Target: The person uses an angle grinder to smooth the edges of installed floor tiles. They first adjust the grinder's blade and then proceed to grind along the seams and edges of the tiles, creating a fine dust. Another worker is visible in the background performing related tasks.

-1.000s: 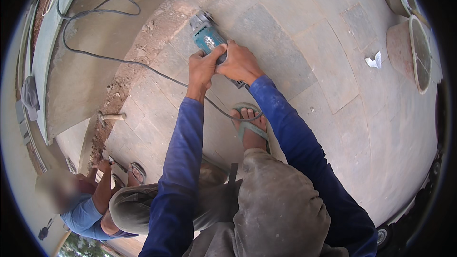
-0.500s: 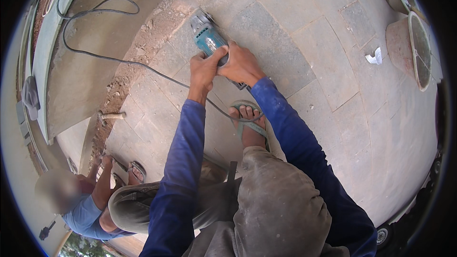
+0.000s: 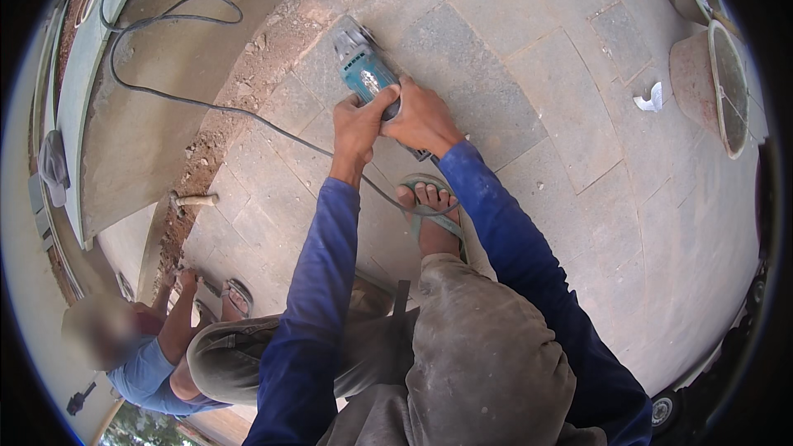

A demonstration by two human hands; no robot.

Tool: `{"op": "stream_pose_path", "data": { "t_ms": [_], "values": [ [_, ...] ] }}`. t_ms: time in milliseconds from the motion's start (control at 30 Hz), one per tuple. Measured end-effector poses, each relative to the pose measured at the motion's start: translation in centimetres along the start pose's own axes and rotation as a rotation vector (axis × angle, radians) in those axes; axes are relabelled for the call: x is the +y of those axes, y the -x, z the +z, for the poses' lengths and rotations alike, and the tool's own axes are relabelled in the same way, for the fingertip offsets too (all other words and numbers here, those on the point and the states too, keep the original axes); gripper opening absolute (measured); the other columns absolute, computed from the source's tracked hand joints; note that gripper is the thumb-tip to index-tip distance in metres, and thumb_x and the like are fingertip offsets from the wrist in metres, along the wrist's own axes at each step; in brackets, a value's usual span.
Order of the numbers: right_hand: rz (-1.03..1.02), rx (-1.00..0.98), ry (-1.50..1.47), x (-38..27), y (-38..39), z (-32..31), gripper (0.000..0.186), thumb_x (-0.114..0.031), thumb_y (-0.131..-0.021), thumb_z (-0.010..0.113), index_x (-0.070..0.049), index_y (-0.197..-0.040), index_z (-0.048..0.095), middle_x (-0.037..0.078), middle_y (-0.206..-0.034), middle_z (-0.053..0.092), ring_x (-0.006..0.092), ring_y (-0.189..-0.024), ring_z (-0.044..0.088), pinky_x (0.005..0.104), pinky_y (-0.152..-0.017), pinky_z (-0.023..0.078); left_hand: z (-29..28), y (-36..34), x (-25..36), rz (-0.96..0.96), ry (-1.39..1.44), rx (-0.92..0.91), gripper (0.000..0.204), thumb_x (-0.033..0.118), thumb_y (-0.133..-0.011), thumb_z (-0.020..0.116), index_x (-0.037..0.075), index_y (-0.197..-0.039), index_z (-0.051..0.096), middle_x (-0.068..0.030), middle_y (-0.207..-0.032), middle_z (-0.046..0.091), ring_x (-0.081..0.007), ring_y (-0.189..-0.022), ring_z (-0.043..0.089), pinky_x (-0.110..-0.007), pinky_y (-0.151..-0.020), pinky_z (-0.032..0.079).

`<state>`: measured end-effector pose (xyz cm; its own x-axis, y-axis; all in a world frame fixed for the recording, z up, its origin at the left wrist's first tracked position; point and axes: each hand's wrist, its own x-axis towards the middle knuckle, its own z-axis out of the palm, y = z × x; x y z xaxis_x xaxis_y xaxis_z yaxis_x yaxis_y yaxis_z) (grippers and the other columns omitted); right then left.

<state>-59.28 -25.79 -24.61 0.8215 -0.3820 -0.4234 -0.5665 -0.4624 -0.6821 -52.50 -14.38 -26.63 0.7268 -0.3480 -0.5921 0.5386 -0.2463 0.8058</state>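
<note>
Both my hands grip a teal angle grinder [image 3: 368, 74] low over the stone paving [image 3: 462, 66]. My left hand [image 3: 357, 128] wraps the left side of its body, thumb laid across the top. On the other side, my right hand [image 3: 423, 118] closes round the body and rear handle. The grinder's metal head and guard point away from me, by the edge of the paving; its disc is mostly hidden. From its rear a black cord [image 3: 273, 125] runs over my sandalled foot [image 3: 434, 206] and away to the far left.
A hammer [image 3: 195, 200] lies at the left by a strip of rubble [image 3: 285, 29]. Two buckets [image 3: 702, 87] stand at the right, near a white scrap [image 3: 650, 97]. Another person [image 3: 157, 355] crouches at the lower left, beside a low wall [image 3: 149, 132].
The grinder and both my hands have shifted slightly to the right. My grip on it is the same.
</note>
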Motion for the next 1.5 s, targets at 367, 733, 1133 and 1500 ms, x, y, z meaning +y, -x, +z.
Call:
{"op": "stream_pose_path", "data": {
  "t_ms": [367, 733, 1133, 1500],
  "values": [
    [0.028, -0.016, -0.005, 0.2, -0.4, 0.3, 0.068, -0.032, -0.068, 0.085, 0.004, -0.118, 0.056, 0.028, -0.107, 0.07, 0.0447, -0.103, 0.068, 0.0483, -0.09, 0.055, 0.0, 0.0, 0.3, 0.006, 0.014, -0.008, 0.051, 0.029, -0.08, 0.084, -0.012, -0.104, 0.066, -0.0146, -0.092, 0.071, -0.0173, -0.075, 0.068, -0.029, -0.064, 0.055],
    [0.025, -0.017, -0.007, 0.4, 0.0, 0.2, 0.064, -0.031, -0.07, 0.084, 0.006, -0.115, 0.057, 0.029, -0.108, 0.069, 0.0443, -0.104, 0.068, 0.049, -0.091, 0.055, 0.1, 0.1, 0.1, -0.003, -0.031, 0.001, 0.055, 0.031, -0.079, 0.084, -0.013, -0.104, 0.065, -0.0143, -0.09, 0.07, -0.0174, -0.071, 0.068, -0.029, -0.06, 0.054],
    [-0.02, 0.025, -0.005, -0.1, 0.3, 0.1, 0.063, -0.031, -0.07, 0.083, 0.005, -0.114, 0.056, 0.028, -0.104, 0.07, 0.0447, -0.099, 0.069, 0.0499, -0.087, 0.056, 0.2, 0.7, 1.1, 0.039, -0.02, 0.018, 0.051, 0.029, -0.08, 0.084, -0.012, -0.103, 0.066, -0.0141, -0.09, 0.07, -0.0159, -0.073, 0.068, -0.028, -0.062, 0.054],
    [-0.074, -0.008, -0.008, -5.1, -3.5, -0.5, 0.056, -0.024, -0.072, 0.079, 0.004, -0.114, 0.055, 0.028, -0.102, 0.07, 0.0428, -0.099, 0.07, 0.0478, -0.086, 0.057, -3.7, -2.9, 4.3, 0.094, -0.023, 0.05, 0.051, 0.031, -0.082, 0.084, -0.012, -0.103, 0.066, -0.0131, -0.089, 0.071, -0.0169, -0.07, 0.069, -0.028, -0.061, 0.056]
  ]
}}
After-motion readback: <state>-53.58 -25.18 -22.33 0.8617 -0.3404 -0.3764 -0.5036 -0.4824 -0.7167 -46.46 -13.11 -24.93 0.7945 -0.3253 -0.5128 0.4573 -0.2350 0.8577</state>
